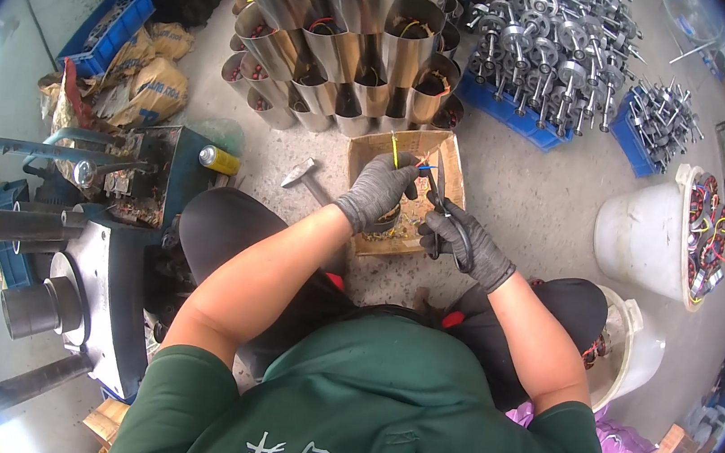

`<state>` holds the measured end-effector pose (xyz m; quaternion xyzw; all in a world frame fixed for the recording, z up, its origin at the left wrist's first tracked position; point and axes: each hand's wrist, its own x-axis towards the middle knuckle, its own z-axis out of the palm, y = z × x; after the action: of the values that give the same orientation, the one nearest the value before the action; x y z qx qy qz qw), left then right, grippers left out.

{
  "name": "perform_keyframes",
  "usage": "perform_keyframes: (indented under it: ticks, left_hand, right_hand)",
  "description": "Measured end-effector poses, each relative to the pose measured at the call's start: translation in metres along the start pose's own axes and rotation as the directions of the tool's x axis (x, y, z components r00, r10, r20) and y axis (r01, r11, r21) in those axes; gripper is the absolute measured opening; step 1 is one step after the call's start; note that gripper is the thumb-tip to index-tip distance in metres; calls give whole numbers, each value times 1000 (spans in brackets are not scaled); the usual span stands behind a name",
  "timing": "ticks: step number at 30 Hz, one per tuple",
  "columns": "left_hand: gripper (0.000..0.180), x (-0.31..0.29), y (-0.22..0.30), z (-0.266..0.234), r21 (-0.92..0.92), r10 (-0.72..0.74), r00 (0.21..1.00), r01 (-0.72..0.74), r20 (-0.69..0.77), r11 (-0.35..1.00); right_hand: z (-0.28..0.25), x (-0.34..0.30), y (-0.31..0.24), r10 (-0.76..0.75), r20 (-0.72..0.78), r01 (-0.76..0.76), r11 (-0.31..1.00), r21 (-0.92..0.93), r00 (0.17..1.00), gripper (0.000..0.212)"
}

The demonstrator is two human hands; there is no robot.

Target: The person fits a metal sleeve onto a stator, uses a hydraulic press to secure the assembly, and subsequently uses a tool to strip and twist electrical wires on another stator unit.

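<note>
My gloved left hand is closed on thin electrical wires, with yellow, blue and orange strands showing. Beneath that hand a dark round part is partly visible; most of it is hidden. In my gloved right hand is a pair of dark scissors, its blades pointing away from me beside the wires. I cannot tell whether the blades touch them. Both hands are over a shallow cardboard box with small yellowish scraps inside, standing on the floor between my knees.
A hammer lies left of the box. Stacked shiny metal cylinders stand beyond it. Blue crates of metal shafts are at the far right. A white bucket of wound coils stands right; a machine is at left.
</note>
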<state>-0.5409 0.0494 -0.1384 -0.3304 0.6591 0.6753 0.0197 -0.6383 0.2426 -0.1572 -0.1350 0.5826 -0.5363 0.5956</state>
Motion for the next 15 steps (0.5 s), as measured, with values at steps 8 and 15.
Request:
perform_keyframes:
  ticks: [8, 15]
  left_hand:
    - [23, 8, -15, 6, 69, 10, 1000, -10, 11, 998]
    - [29, 10, -18, 5, 259, 9, 1000, -12, 11, 966]
  right_hand:
    - [5, -3, -15, 34, 4, -35, 998, 44, 999, 31]
    - [-15, 9, 13, 43, -138, -49, 998, -39, 989, 43]
